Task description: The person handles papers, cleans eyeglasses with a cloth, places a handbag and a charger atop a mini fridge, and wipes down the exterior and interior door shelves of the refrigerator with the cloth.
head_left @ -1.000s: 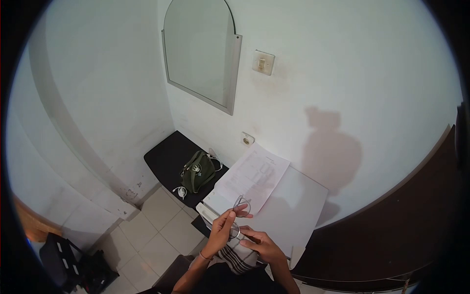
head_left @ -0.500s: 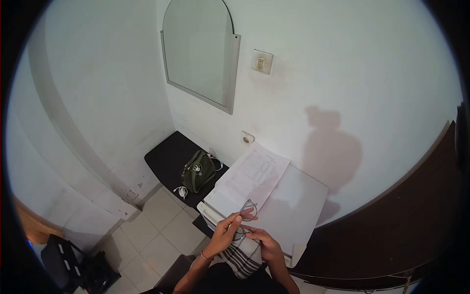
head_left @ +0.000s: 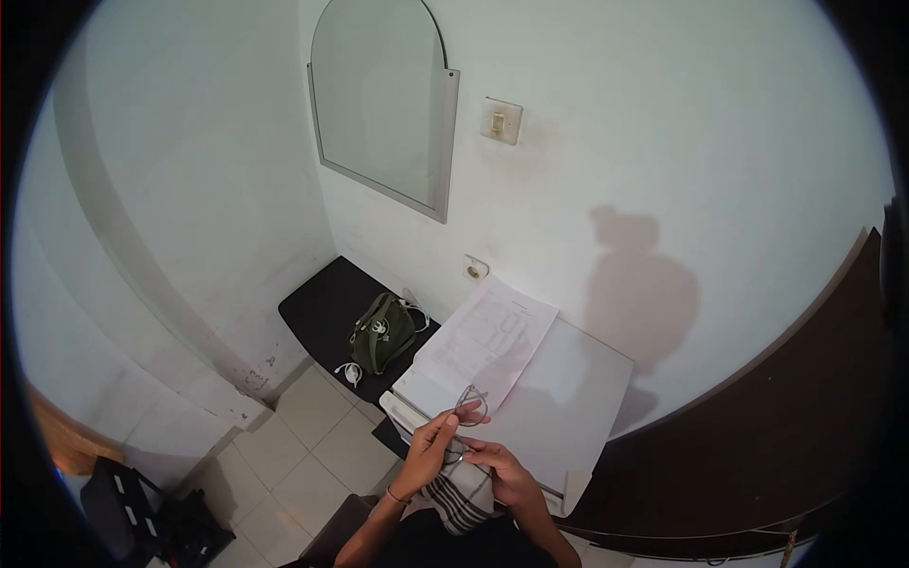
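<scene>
A pair of eyeglasses [head_left: 472, 407] with thin frames is held over the front edge of the white-topped surface, one lens pointing away from me. My left hand [head_left: 429, 458] pinches them near the middle of the frame. Close by on the right, my right hand [head_left: 507, 476] has its fingers closed at the nearer lens, with a white and black checked cloth [head_left: 461, 499] bunched under it. The cloth hangs down towards my lap. Exactly how the cloth wraps the lens is hidden by the fingers.
Printed paper [head_left: 492, 336] lies on the white top [head_left: 578, 383]. Left of it, a green pouch [head_left: 383, 333] and a white cable [head_left: 352, 373] rest on a black surface [head_left: 327, 293]. A mirror [head_left: 379, 104] hangs above. Black equipment [head_left: 151, 516] stands on the tiled floor.
Both hands and the eyeglasses have shifted slightly left in view. The cloth has moved a little under the right hand. Both grips look the same.
</scene>
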A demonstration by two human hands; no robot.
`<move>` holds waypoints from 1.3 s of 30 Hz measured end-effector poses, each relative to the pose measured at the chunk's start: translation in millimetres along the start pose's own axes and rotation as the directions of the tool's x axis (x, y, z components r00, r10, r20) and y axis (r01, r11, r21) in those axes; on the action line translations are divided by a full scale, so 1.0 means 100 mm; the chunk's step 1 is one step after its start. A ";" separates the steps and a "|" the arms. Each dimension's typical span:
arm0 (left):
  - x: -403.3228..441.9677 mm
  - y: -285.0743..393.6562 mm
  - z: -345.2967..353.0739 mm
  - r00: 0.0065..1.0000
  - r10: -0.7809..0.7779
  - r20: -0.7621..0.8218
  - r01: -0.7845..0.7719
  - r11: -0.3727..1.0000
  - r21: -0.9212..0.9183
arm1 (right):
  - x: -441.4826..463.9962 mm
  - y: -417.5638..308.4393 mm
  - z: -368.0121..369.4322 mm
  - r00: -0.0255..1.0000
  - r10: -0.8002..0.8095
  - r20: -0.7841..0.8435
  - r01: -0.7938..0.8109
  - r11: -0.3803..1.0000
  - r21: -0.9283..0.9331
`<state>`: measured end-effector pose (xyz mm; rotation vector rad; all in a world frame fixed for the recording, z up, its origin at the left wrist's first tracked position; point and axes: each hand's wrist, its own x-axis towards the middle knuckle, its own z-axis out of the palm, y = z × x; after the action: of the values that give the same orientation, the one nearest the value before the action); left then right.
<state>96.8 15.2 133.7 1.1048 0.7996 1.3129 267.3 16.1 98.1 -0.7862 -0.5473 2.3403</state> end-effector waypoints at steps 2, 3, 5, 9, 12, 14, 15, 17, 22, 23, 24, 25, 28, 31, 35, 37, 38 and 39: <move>0.01 0.00 -0.01 1.000 -0.008 -0.018 0.008 1.000 0.008 | 0.03 0.08 -0.03 1.000 -0.027 -0.014 0.026 0.997 -0.070; 0.02 -0.01 -0.02 0.999 0.001 -0.043 0.000 0.999 0.032 | 0.01 0.07 -0.01 1.000 -0.028 -0.014 0.027 0.997 -0.069; 0.04 0.01 -0.03 0.998 0.011 -0.065 -0.008 0.998 0.056 | -0.06 0.01 0.08 0.999 -0.034 -0.031 0.028 0.982 -0.185; 0.06 0.10 -0.09 0.992 0.069 -0.103 -0.057 0.991 0.119 | -0.15 -0.11 0.05 1.000 -0.005 -0.004 0.004 0.978 -0.211; 0.04 0.12 -0.12 0.993 0.061 -0.099 -0.056 0.997 0.055 | -0.13 -0.13 -0.16 0.997 -0.075 0.001 0.075 0.985 -0.153; 0.02 0.13 -0.13 0.996 0.035 -0.083 -0.037 0.999 -0.017 | -0.12 -0.18 -0.18 0.966 -0.221 -0.133 0.225 0.974 0.011; 0.01 0.17 -0.13 0.999 0.025 -0.045 -0.021 0.994 0.107 | -0.12 -0.24 -0.11 0.951 -0.270 -0.147 0.277 0.961 0.024; -0.05 0.10 -0.20 0.998 -0.060 -0.005 0.057 0.919 0.390 | -0.13 -0.28 -0.07 0.943 -0.301 -0.142 0.305 0.952 0.007; 0.01 0.16 -0.19 0.973 0.148 0.178 -0.218 0.849 0.481 | -0.16 -0.33 0.01 0.938 -0.315 -0.142 0.319 0.948 0.008; 0.02 0.17 -0.20 0.957 0.189 0.222 -0.284 0.780 0.558 | -0.16 -0.34 0.04 0.937 -0.320 -0.137 0.327 0.945 0.027; 0.01 0.19 -0.21 0.957 0.190 0.220 -0.283 0.780 0.559 | -0.15 -0.35 0.06 0.936 -0.325 -0.132 0.333 0.942 0.046; 0.00 0.21 -0.21 0.971 0.131 0.198 -0.222 0.798 0.561 | -0.15 -0.35 0.05 0.937 -0.323 -0.130 0.332 0.942 0.045; -0.03 0.24 -0.18 0.995 0.047 0.087 -0.084 0.862 0.500 | -0.15 -0.31 0.02 0.949 -0.299 -0.096 0.304 0.952 0.039; -0.02 0.30 -0.19 1.000 0.000 0.007 -0.003 0.903 0.430 | -0.14 -0.25 0.05 0.958 -0.272 -0.091 0.276 0.961 0.031; -0.04 0.29 -0.22 1.000 -0.024 0.019 0.012 0.880 0.474 | -0.13 -0.21 0.12 0.947 -0.306 -0.103 0.311 0.949 0.046; -0.06 0.32 -0.21 0.998 0.004 0.058 -0.033 0.864 0.502 | -0.11 -0.13 0.09 0.945 -0.299 -0.131 0.319 0.933 0.169; -0.06 0.33 -0.20 0.994 0.031 0.101 -0.079 0.848 0.524 | -0.08 -0.07 0.04 0.944 -0.303 -0.132 0.322 0.931 0.169; -0.06 0.33 -0.19 0.994 0.030 0.104 -0.080 0.849 0.522 | -0.05 -0.01 0.01 0.945 -0.261 -0.196 0.308 0.912 0.272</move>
<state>67.6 10.0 157.9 1.6208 1.1030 1.1013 270.6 13.7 101.8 -0.6869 -0.2122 2.0071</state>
